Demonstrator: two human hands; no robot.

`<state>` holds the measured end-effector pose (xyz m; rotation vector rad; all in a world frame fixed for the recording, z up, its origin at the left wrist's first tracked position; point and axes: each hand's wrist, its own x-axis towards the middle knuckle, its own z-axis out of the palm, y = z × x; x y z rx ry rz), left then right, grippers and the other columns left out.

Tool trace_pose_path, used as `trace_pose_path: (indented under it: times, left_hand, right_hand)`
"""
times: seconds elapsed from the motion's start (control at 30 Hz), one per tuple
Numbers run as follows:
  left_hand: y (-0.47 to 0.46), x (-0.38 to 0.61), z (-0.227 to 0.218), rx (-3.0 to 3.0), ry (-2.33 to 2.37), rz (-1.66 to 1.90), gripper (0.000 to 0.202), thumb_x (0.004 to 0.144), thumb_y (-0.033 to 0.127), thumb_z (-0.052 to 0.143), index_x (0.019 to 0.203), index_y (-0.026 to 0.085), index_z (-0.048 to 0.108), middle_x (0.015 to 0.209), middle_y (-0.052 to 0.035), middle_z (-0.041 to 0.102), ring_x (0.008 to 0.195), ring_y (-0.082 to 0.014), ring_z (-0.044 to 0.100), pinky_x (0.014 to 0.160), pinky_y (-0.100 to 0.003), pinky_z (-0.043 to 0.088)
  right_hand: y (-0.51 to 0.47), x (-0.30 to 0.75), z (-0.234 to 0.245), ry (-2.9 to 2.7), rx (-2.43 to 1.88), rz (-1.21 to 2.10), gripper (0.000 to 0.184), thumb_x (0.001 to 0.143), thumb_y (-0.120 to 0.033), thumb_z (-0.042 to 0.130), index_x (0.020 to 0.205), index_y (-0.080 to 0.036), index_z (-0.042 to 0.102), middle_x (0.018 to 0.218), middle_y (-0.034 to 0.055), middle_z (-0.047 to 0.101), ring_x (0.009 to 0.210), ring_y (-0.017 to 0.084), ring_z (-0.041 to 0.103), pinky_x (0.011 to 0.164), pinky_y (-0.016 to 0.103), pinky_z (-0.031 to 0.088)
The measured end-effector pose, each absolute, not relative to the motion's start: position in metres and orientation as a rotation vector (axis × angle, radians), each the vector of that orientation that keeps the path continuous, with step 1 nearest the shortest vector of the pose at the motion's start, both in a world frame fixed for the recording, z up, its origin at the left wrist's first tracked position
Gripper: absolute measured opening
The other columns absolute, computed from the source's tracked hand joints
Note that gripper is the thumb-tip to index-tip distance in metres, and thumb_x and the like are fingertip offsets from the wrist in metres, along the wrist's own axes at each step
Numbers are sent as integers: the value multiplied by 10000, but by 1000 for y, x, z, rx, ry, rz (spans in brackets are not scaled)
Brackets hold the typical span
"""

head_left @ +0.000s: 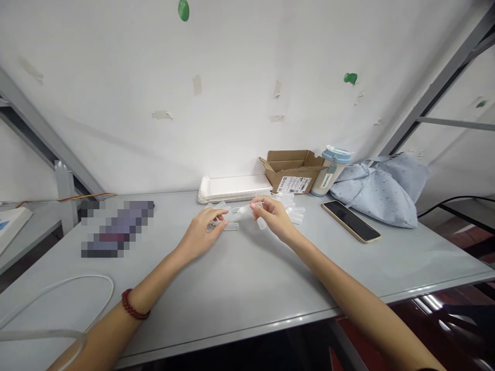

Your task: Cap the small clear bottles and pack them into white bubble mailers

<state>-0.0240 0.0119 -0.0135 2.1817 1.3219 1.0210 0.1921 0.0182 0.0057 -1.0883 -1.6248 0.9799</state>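
My right hand (273,216) pinches a small translucent plastic piece with a narrow tip (244,209) between thumb and fingertips, just above the table. Its tip points left, towards my other hand. My left hand (204,229) is curled, thumb and forefinger close together beside clear plastic tubes (232,226). Whatever lies between those fingers blends with the clear plastic behind, and I cannot make it out. More clear tubes (296,215) lie to the right, behind my right hand. The hands are a short gap apart.
Behind the hands lies a stack of flat white packs (235,188) beside an open cardboard box (296,175). A blue-lidded cup (328,172), a light blue cloth bag (381,190) and a phone (350,220) are to the right. A pale cable (104,278) loops at the left front.
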Motion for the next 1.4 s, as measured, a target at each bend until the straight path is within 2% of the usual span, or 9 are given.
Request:
trace_pose_path:
  times: [0.1, 0.2, 0.37, 0.67, 1.4]
  left_hand:
    - [10, -21, -12, 2188, 1289, 996, 301, 845, 373, 477, 1064, 219, 615, 942, -51, 632, 880, -193, 560, 657, -282, 448]
    - [8, -19, -10, 2198, 1281, 967, 266, 854, 369, 458, 969, 209, 636, 935, -45, 642, 854, -187, 564, 640, -274, 433]
    - [4, -17, -3, 2172, 1263, 938, 281, 865, 384, 433, 810, 204, 642, 858, -22, 662, 785, -168, 563, 639, -270, 414]
    - [2, -16, 1, 2105, 1241, 933, 300, 862, 406, 436, 810, 211, 658, 865, -24, 683, 763, -172, 564, 655, -276, 425]
    - [2, -15, 2, 2080, 1273, 945, 287, 854, 393, 451, 799, 216, 669, 872, -14, 690, 769, -167, 575, 655, -266, 424]
  right_hand:
    - [16, 191, 7, -1603, -1066, 1033, 297, 803, -464, 536, 874, -182, 596, 585, -22, 553, 512, 91, 391, 486, 225, 270]
    - [15, 190, 8, -1575, -1033, 1082, 307, 794, -473, 544, 862, -177, 591, 586, -17, 551, 582, 109, 466, 527, 231, 296]
    - [14, 188, 8, -1605, -1068, 1040, 322, 791, -482, 542, 868, -175, 596, 572, -22, 556, 515, 90, 407, 498, 226, 280]
    - [15, 188, 7, -1651, -1078, 1023, 337, 790, -491, 535, 869, -169, 595, 552, -25, 540, 466, 77, 350, 446, 211, 260]
    - [13, 187, 8, -1629, -1070, 1037, 306, 799, -466, 532, 856, -172, 593, 552, -24, 540, 471, 78, 350, 452, 215, 267]
